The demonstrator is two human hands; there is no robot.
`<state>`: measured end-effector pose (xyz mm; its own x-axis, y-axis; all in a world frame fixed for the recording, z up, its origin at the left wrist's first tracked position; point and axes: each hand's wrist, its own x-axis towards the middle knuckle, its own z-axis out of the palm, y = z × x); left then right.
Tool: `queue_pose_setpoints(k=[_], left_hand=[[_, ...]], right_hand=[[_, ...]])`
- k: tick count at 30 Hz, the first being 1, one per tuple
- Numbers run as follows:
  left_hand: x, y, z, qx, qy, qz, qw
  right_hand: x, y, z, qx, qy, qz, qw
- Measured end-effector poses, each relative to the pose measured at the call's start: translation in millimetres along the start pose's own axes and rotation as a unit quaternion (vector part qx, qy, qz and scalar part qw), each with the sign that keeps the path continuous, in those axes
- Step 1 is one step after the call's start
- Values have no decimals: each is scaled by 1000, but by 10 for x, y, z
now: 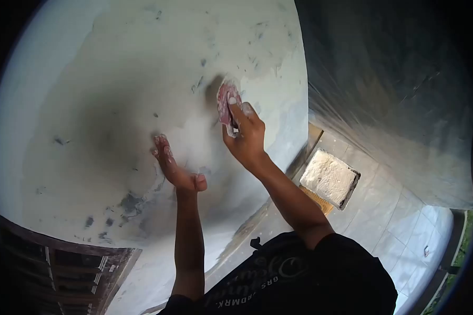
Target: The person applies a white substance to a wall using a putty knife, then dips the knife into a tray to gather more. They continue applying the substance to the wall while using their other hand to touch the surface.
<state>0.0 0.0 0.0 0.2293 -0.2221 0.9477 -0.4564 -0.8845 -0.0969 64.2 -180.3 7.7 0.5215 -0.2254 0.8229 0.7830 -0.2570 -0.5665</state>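
My right hand (248,130) is closed on a reddish pad (225,100) smeared with white. It holds the pad against or close to the off-white wall (126,68), with the thumb lying along the pad's near face. Lower and to the left, my left hand (176,167) has its fingers stretched out toward the wall and its thumb apart, with nothing in it. White residue marks the fingers of both hands. Dark grey patches and scuffs show on the wall around them, with one larger grey patch (133,203) below my left hand.
A square tray of white material (328,176) rests on the tiled floor (376,220) to the right, partly over a yellowish piece (316,198). Translucent plastic sheeting (399,105) hangs at the right. A dark wooden frame with panes (63,268) borders the wall at lower left.
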Motion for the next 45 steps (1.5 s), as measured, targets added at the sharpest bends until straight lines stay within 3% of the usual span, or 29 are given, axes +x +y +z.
queue_pose_setpoints(k=[3,5,11,13,17,20,25,28,29,31,35,36,41,43,45], left_hand=[[127,-122,-38,-3,4,22,1000],[107,-105,-19,14,2,24,1000],[61,-12,13,17,7,27,999],[64,-4,17,12,-1,23,1000],[114,80,-13,20,-21,22,999],[140,92,-21,26,-29,26,999],[116,69,-17,30,-31,34,998],[150,57,-8,29,-31,45,998],[141,69,-20,30,-33,40,998],[131,84,-36,30,-40,34,998],[167,102,-41,17,-41,26,999],[170,99,-46,17,-41,27,999],[159,88,-18,22,-44,28,998],[149,84,-9,24,-42,32,998],[154,77,0,29,-38,32,998]], right_hand=[[309,220,224,-21,54,42,997],[316,266,339,-21,-3,66,998],[-765,-124,221,82,-89,-10,993],[-680,-105,69,82,-50,-37,995],[54,201,2,17,30,75,997],[293,395,175,-40,-1,96,995],[-501,30,236,14,-89,81,993],[-824,-76,62,67,-68,-2,995],[-803,-6,32,68,-68,-1,995],[-396,76,-71,58,-13,88,994],[274,406,29,-23,55,104,993],[329,434,74,-36,26,128,991],[-321,23,150,-13,-96,127,987],[-664,-98,34,54,-56,45,996],[-637,-32,-33,56,-41,55,996]])
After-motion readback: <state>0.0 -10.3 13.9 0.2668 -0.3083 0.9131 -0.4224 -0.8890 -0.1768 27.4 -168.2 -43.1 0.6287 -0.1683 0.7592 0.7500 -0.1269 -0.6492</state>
